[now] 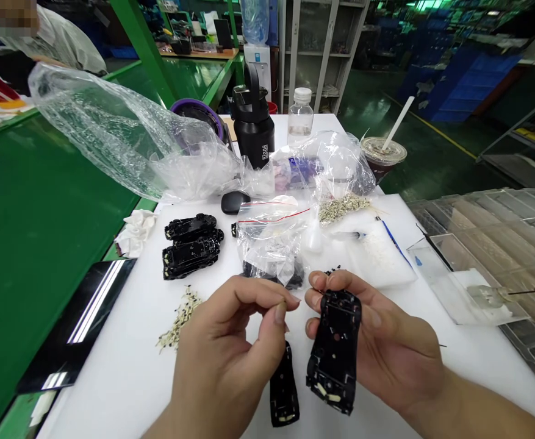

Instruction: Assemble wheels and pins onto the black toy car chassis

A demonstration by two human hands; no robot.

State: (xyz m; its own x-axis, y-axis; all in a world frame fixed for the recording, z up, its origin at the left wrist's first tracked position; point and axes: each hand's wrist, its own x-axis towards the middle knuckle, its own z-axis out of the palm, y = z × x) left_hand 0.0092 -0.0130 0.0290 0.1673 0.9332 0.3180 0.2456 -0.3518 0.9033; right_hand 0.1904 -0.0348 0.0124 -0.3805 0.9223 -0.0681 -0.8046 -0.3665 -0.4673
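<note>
My right hand [386, 341] is closed around a black toy car chassis [335, 347], held tilted above the white table, with small cream-coloured pieces fitted at its near end. Beside it, my left hand [240, 341] pinches thumb and forefinger together; whatever lies between the fingertips is too small to make out. Below and between the hands, a second black chassis [284, 390] rests on the table. Several more black car chassis [191, 256] are grouped at the left. A loose pile of small cream pieces with dark ends [180, 320] lies near my left hand.
Behind my hands lies a clear zip bag [271, 238]. Further back are a black mouse [235, 202], plastic bags [194, 152], a black bottle [254, 131], a jar [301, 116] and a drink cup [383, 152]. Compartmented clear trays [491, 225] stand at the right.
</note>
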